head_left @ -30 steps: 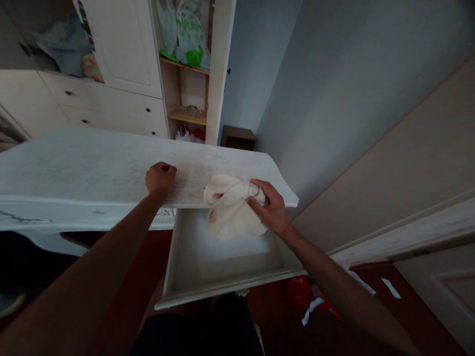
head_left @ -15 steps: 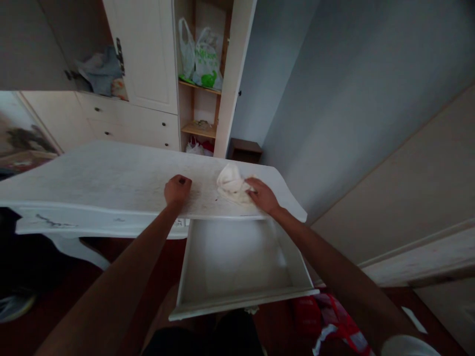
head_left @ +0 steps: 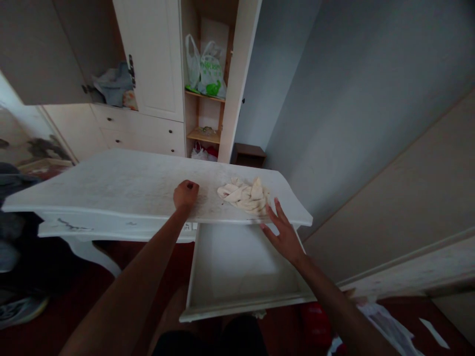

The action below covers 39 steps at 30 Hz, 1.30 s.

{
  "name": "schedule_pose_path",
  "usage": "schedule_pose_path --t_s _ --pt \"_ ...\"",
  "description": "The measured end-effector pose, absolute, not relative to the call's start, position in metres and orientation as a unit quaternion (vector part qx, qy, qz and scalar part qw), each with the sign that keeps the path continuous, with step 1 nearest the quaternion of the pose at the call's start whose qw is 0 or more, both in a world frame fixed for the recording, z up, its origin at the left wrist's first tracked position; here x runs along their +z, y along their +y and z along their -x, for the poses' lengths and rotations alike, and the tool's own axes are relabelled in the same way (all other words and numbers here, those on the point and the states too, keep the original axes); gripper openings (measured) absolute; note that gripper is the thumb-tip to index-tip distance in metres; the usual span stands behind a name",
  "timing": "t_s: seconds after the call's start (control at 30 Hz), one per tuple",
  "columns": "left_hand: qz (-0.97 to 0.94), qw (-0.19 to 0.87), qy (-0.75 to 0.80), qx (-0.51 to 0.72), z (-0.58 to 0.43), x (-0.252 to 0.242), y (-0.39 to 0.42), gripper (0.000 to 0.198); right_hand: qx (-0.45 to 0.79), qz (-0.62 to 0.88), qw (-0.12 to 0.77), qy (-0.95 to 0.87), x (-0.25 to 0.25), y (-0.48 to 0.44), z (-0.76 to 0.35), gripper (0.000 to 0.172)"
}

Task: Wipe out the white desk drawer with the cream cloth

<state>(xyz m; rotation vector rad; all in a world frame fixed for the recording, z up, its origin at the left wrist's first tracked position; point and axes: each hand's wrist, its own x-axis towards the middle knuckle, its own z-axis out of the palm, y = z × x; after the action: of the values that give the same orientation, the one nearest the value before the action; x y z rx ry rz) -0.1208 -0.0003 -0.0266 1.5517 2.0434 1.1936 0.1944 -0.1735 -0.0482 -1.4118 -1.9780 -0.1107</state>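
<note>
My left hand (head_left: 185,194) is curled into a fist and rests on the white desk's top (head_left: 122,183). A dark hollow shows between its thumb and fingers, and whatever it may hold is hidden. To its right lies a crumpled cream cloth (head_left: 247,195) on the desktop. Over the desk's front edge, my right hand (head_left: 284,235) is open with its fingers spread, the fingertips close beside the cloth's right end; I cannot tell whether they touch it. Below my right hand, the pulled-out drawer (head_left: 245,269) shows a bare white bottom. Smudges mark the desktop around my left hand.
A white wardrobe (head_left: 156,64) stands behind the desk, with plastic bags (head_left: 211,74) on an open shelf. A small brown cabinet (head_left: 249,154) sits by the grey wall (head_left: 356,113). On the floor at right are a red item (head_left: 315,324) and a clear plastic bag (head_left: 389,326).
My right hand has let go of the cloth and drawn back towards me, its fingers opening. The cloth lies spread a little further right. My left fist stays on the desktop; the view has shifted slightly.
</note>
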Motion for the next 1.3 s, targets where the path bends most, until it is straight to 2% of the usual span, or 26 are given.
schedule_pose_path --t_s 0.13,0.27,0.37,0.43,0.5,0.63,0.8,1.03,1.3 --pt "-0.538 0.160 0.717 0.414 0.121 -0.026 -0.001 0.021 0.004 0.568 0.432 -0.700 -0.052 -0.238 -0.188 0.044" --pt "-0.540 0.159 0.714 0.415 0.122 -0.025 -0.002 0.022 0.144 0.583 0.521 -0.606 -0.065 -0.307 -0.170 0.025" --pt "-0.542 0.150 0.710 0.423 0.122 -0.026 -0.003 0.021 0.336 0.568 0.541 -0.522 -0.103 -0.348 -0.156 0.035" --pt "-0.542 0.145 0.709 0.427 0.122 -0.025 -0.003 0.022 0.482 0.556 0.502 -0.454 -0.135 -0.363 -0.149 0.047" --pt "-0.540 0.143 0.709 0.431 0.121 -0.025 -0.004 0.022 0.548 0.567 0.477 -0.389 -0.161 -0.366 -0.145 0.058" --pt "-0.538 0.148 0.707 0.434 0.121 -0.024 -0.006 0.020 0.553 0.626 0.463 -0.297 -0.173 -0.356 -0.144 0.071" --pt "-0.540 0.155 0.692 0.453 0.123 -0.026 -0.009 0.023 0.590 0.655 0.387 -0.270 -0.157 -0.350 -0.138 0.088" --pt "-0.540 0.169 0.674 0.475 0.127 -0.030 -0.007 0.026 0.617 0.588 0.450 -0.267 -0.170 -0.348 -0.127 0.075" --pt "-0.534 0.178 0.668 0.486 0.127 -0.036 -0.003 0.030 0.592 0.595 0.472 -0.270 -0.158 -0.346 -0.119 0.078"
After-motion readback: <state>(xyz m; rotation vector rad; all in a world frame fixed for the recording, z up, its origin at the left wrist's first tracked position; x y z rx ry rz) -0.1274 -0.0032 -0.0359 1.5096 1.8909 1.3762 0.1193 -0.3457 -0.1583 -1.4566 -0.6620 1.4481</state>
